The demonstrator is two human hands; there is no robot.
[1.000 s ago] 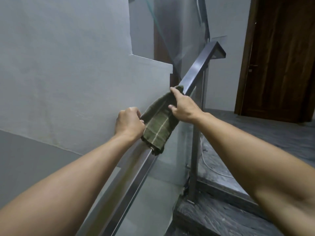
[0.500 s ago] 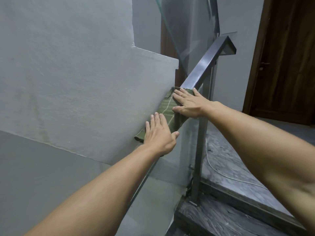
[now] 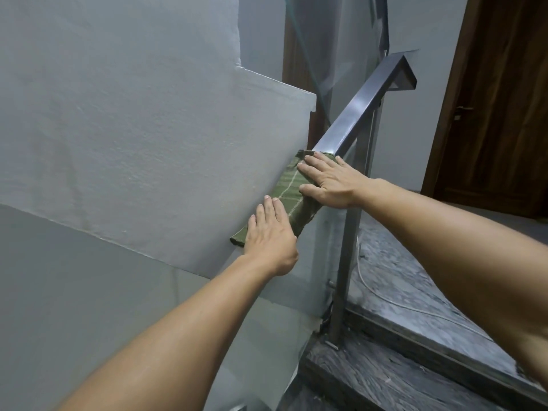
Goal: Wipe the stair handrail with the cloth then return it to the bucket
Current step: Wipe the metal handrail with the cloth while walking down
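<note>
A green checked cloth (image 3: 292, 193) lies draped along the sloping steel handrail (image 3: 361, 105). My left hand (image 3: 271, 235) presses flat on the cloth's lower end, fingers straight and close together. My right hand (image 3: 329, 182) lies flat on the cloth's upper end, fingers spread, thumb on the near side of the rail. The rail below my left hand is hidden by my forearm. No bucket is in view.
A grey wall (image 3: 133, 129) rises to the left. A steel post (image 3: 345, 262) and glass panel stand under the rail. Dark stone steps (image 3: 400, 336) with a thin white cable (image 3: 382, 295) lie at right. A brown wooden door (image 3: 501, 114) stands beyond.
Both hands went from gripping the bunched cloth to pressing it flat on the rail. Since half a second ago the hands have barely moved.
</note>
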